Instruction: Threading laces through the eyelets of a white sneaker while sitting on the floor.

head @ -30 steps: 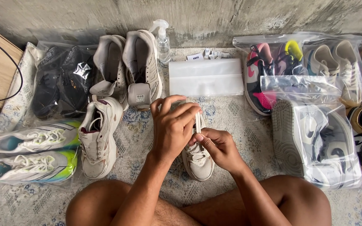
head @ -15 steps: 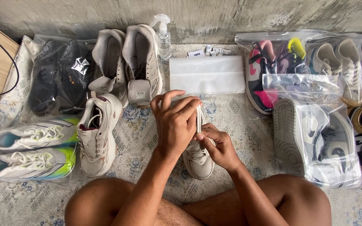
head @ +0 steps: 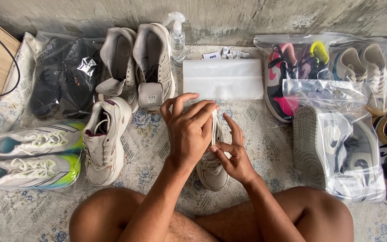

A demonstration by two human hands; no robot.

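Landmark: the beige sneaker [head: 212, 168] standing on the patterned rug [head: 265, 152], right in front of the person's crossed legs.

Left hand [head: 188, 130] sits over the sneaker's upper half, fingers curled and closed on a white lace [head: 214, 127] that runs straight up from the shoe. Right hand [head: 234, 154] is at the sneaker's right side, touching it; thumb and forefinger pinch the lace lower down, other fingers loosely extended. Toe of the sneaker points toward the person, mostly hidden under both hands.

Around the sneaker:
- Just left: matching beige sneaker [head: 105, 141], lying apart, untouched.
- Behind-left: grey pair of shoes [head: 137, 62], soles and insides up.
- Directly behind: folded clear plastic bag [head: 223, 79], flat on the rug.
- Behind, near the wall: spray bottle [head: 177, 38], upright.
- Far left: bagged white-and-green running shoes [head: 27, 157], bagged black shoes [head: 63, 76] beyond them.
- Right: bagged grey-and-white sneakers [head: 337, 152]; behind those, bagged pink-and-black shoes [head: 287, 76].
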